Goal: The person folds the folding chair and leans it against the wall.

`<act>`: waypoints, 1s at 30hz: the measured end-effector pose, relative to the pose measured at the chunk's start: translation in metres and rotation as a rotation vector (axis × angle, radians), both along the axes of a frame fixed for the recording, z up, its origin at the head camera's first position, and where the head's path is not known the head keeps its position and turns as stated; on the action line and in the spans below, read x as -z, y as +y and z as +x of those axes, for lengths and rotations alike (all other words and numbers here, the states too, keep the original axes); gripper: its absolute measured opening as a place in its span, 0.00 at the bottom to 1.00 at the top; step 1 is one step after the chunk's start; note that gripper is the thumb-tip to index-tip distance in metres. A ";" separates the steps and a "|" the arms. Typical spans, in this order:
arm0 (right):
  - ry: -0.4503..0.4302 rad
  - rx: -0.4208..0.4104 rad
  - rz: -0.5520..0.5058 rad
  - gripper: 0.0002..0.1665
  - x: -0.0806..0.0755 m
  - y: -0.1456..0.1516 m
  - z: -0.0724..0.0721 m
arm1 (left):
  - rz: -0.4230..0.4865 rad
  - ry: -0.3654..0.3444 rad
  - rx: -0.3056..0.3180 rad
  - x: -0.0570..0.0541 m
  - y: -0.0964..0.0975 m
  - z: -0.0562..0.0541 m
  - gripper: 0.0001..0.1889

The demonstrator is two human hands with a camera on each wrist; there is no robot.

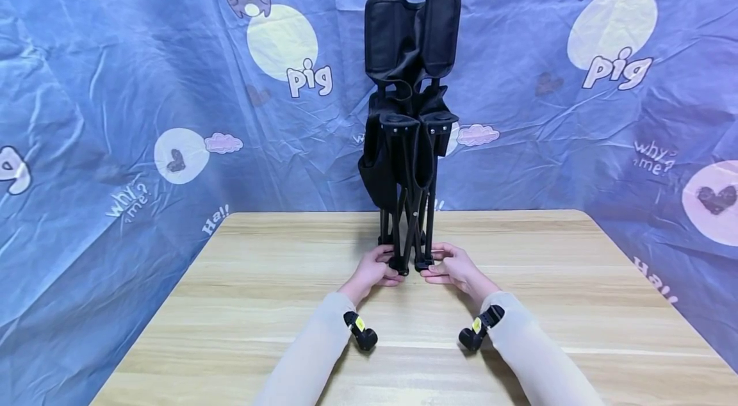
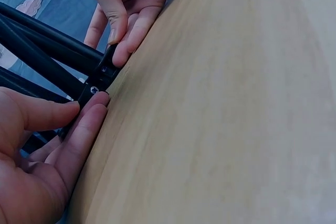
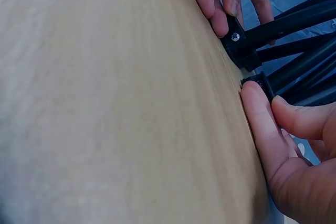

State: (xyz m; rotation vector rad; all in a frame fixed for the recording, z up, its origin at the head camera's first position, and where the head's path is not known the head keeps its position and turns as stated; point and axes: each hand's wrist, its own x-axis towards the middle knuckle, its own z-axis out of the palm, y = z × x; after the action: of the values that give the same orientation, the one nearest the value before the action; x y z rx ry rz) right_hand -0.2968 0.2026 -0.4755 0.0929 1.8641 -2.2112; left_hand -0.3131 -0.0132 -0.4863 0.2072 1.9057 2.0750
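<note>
A black folding camp chair (image 1: 395, 34), mostly collapsed, stands upright on the wooden table (image 1: 277, 303), its fabric bunched above the crossed legs. My left hand (image 1: 373, 269) pinches the left front foot (image 1: 399, 265) between thumb and fingers. On the other side, my right hand (image 1: 453, 268) pinches the right front foot (image 1: 424, 263) in the same way. Both wrist views show fingers low against the tabletop, under the plastic feet, with thumbs on top. A small gap separates the two front feet. The rear feet are partly hidden behind the legs.
A blue patterned cloth (image 1: 144, 73) hangs behind the table and along both sides. Small black cameras are strapped to the left wrist (image 1: 360, 330) and right wrist (image 1: 481, 328). Tabletop extends on both sides of the chair.
</note>
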 end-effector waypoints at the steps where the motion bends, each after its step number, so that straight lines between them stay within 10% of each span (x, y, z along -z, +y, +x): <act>1: -0.002 0.004 0.002 0.36 0.000 0.000 -0.001 | 0.002 -0.001 -0.004 0.000 0.000 -0.001 0.38; 30: -0.037 0.098 -0.020 0.38 -0.004 -0.009 -0.021 | 0.070 -0.023 -0.139 0.001 0.009 -0.019 0.35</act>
State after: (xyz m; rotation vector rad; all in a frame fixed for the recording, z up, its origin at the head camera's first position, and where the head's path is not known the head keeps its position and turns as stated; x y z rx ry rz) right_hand -0.3176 0.1933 -0.4717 0.2239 1.8546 -2.2756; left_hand -0.3323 -0.0040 -0.4873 0.0677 1.8842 2.2257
